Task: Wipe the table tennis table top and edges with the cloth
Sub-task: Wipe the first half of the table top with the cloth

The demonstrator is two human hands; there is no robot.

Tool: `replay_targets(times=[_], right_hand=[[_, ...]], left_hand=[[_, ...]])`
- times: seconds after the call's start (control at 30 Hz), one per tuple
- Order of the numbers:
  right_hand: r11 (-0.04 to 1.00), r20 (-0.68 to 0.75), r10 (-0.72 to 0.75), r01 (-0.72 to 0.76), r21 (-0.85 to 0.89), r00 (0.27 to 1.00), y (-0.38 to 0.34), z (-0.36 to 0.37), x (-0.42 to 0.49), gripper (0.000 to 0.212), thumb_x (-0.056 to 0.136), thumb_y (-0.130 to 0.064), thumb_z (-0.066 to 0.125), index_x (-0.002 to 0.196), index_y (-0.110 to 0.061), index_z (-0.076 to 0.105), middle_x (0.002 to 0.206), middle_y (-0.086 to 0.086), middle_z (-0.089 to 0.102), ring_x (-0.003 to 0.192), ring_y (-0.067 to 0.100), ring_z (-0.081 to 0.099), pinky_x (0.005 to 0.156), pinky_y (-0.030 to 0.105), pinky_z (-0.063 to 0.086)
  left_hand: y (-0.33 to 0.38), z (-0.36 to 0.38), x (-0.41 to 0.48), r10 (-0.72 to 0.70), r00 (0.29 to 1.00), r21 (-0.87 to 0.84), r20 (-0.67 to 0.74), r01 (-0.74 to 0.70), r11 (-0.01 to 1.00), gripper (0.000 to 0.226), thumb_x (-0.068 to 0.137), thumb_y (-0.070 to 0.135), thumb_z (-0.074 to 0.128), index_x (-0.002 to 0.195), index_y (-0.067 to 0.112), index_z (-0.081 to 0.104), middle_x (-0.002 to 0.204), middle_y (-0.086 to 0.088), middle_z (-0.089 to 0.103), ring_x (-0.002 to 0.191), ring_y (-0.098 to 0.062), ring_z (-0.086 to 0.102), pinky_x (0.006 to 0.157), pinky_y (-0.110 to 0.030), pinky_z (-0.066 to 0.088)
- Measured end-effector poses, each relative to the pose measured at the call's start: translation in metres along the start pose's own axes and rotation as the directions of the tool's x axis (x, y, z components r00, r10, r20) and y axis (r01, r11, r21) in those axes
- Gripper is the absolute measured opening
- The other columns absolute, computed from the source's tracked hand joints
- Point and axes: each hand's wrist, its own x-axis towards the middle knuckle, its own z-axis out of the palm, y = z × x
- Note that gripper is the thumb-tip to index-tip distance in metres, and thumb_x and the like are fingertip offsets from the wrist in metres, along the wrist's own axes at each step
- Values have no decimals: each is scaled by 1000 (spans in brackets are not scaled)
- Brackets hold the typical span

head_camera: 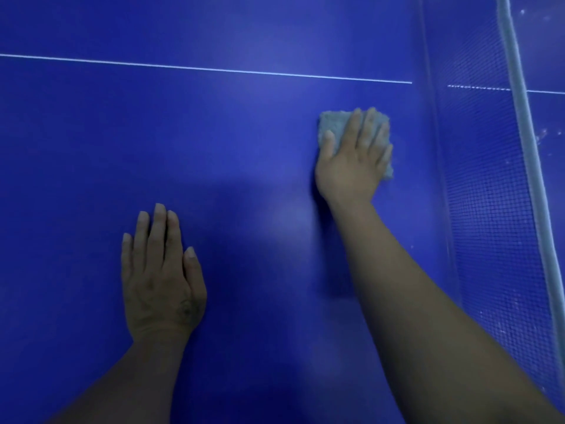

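The right hand (351, 160) presses flat with spread fingers on the cloth (331, 127) near the net (489, 194), wiping the blue table top (214, 133), which likely needs another sideways push next, while the left hand (160, 276) rests flat.

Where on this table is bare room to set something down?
Bare top lies left of the left hand, between the hands, and beyond the white line. It is tight on the right, where the right hand presses the cloth near the net.

Folded grey cloth (333, 127) flat on blue table top (214, 133)
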Motion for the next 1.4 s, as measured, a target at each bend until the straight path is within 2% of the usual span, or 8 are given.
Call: replay_targets(times=[0.17, 0.3, 0.47, 0.57, 0.7, 0.9, 1.1, 1.4], right_hand=[[939, -8, -341, 341, 37, 940, -12, 7, -95, 68, 112, -49, 29, 171, -16, 20, 179, 6, 11, 166, 33, 5, 132, 54, 10], [872, 50, -484, 476, 115, 874, 23, 9, -184, 67, 113, -50, 36, 170, -18, 22, 179, 3, 10, 166, 29, 5, 133, 56, 14], [782, 35, -620, 612, 117, 784, 29, 3, -137, 65, 110, -50, 47, 166, -19, 36, 176, 2, 26, 165, 28, 17, 132, 54, 18], [818, 34, -575, 573, 44, 818, 25, -1, -49, 66, 109, -51, 42, 167, -20, 34, 175, 4, 26, 164, 31, 19, 132, 53, 14], [935, 93, -353, 355, -14, 931, 49, -13, 33, 69, 111, -55, 31, 171, -22, 19, 179, 1, 12, 166, 28, 9, 133, 50, 8], [994, 43, -105, 105, 3, 994, 98, -24, -68, 65, 113, -42, 25, 171, -14, 16, 179, 7, 9, 166, 29, 7, 133, 51, 11], [977, 181, -209, 215, -11, 961, 131, -29, -194, 72, 104, -37, 26, 171, -12, 13, 180, 10, 3, 166, 31, 1, 133, 56, 7], [901, 85, -426, 430, -49, 901, 151, -37, -56, 75, 108, -54, 45, 166, -8, 33, 177, 12, 17, 165, 38, 8, 133, 57, 8]], left_hand=[[2, -4, 0, -9, 1000, -16, 12, 9, 1000, 64, 111, 30, 30, 168, 1, 28, 179, -9, 19, 168, -26, 9, 136, -54, 10], [3, -4, 1, -20, 1000, -31, 9, 20, 999, 64, 110, 30, 32, 168, 3, 27, 180, -7, 19, 168, -24, 9, 136, -51, 7], [1, -2, 2, -9, 1000, -46, -12, 8, 999, 64, 110, 31, 31, 168, 5, 28, 179, -8, 21, 168, -24, 10, 136, -52, 8], [0, -1, 2, -12, 1000, -42, -29, 11, 999, 63, 111, 32, 31, 168, 6, 28, 179, -6, 21, 168, -23, 10, 136, -51, 8], [0, 0, 2, -1, 999, -30, -41, -1, 1000, 62, 112, 32, 30, 168, 6, 29, 179, -6, 22, 168, -22, 10, 136, -51, 8], [3, -5, 2, -5, 999, -61, -43, 2, 998, 62, 111, 30, 32, 167, 3, 31, 178, -9, 24, 167, -26, 13, 136, -53, 9], [4, -9, 0, -9, 999, -70, -38, 7, 998, 61, 112, 31, 31, 168, 5, 31, 179, -8, 23, 168, -24, 12, 136, -50, 8], [6, -15, 0, -14, 1000, -95, -3, 14, 995, 57, 115, 28, 34, 166, 5, 34, 178, -8, 24, 167, -26, 13, 136, -49, 8]])
